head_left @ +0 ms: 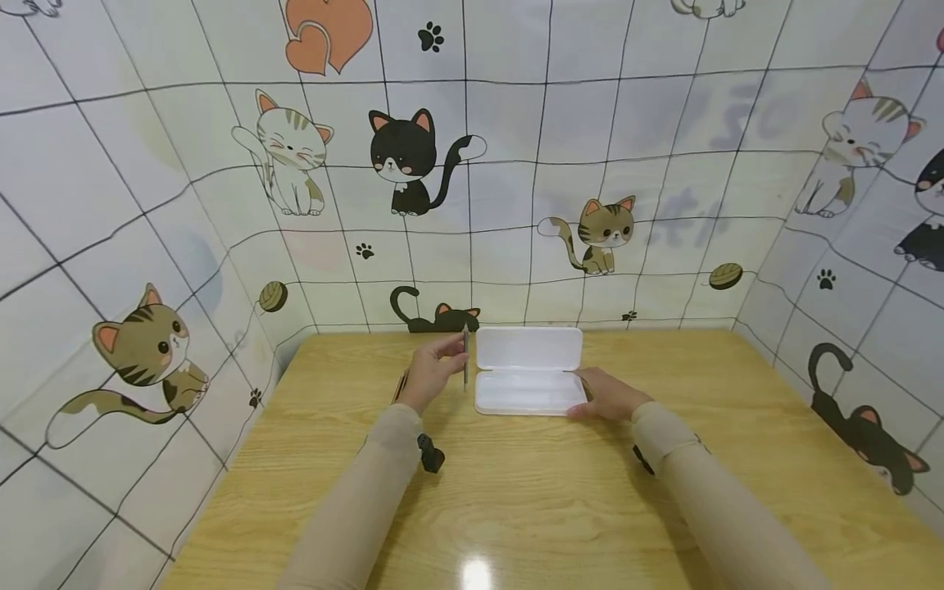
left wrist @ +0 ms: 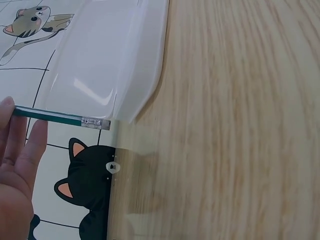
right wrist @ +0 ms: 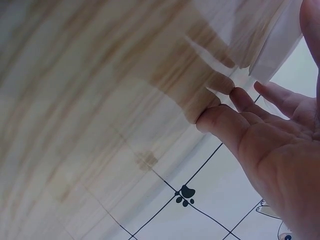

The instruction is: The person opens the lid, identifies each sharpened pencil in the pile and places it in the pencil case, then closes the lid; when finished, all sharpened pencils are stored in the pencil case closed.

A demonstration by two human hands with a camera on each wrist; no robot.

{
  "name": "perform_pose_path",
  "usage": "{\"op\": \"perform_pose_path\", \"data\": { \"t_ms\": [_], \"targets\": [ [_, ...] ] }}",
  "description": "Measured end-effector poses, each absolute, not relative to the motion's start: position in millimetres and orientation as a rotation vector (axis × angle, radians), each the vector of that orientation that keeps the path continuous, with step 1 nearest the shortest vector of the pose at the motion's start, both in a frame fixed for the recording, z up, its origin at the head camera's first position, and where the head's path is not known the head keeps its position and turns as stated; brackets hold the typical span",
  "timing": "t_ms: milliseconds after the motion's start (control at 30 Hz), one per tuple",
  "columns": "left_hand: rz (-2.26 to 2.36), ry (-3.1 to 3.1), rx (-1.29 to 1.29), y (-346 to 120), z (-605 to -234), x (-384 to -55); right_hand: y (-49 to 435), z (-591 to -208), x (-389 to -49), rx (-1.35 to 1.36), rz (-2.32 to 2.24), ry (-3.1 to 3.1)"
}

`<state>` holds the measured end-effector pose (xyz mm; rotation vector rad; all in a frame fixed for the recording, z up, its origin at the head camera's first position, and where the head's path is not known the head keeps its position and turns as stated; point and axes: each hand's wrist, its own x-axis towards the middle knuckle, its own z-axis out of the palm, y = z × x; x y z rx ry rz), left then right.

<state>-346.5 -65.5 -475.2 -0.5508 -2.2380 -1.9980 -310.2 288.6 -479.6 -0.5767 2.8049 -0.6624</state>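
A white plastic pencil case (head_left: 528, 393) lies unfolded on the table, its lid (head_left: 528, 348) tipped back toward the wall. To the left of it, my left hand (head_left: 430, 373) pinches a pencil (head_left: 465, 360) between thumb and fingertips, apart from the case. In the left wrist view the pencil (left wrist: 60, 118) is green, with a metal band and an eraser at the end away from the hand. At the case's right end, my right hand (head_left: 610, 395) holds it, thumb at the front corner and fingers behind. The right wrist view shows several fingertips touching the table.
The wooden table (head_left: 516, 500) runs back to a wall (head_left: 509, 188) covered in cat-print sheeting, which also rises on both sides. Black devices (head_left: 430, 455) are worn at both wrists. A bright glare patch lies on the table near the front.
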Motion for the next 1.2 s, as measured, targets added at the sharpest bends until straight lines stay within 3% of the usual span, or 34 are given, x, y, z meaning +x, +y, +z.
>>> {"op": "perform_pose_path", "data": {
  "t_ms": [1200],
  "targets": [
    [-1.951, -2.176, -0.53, -38.4, -482.1, -351.9, 289.0, -483.4, -310.8, -0.575, -0.684, 2.812]
  ]
}}
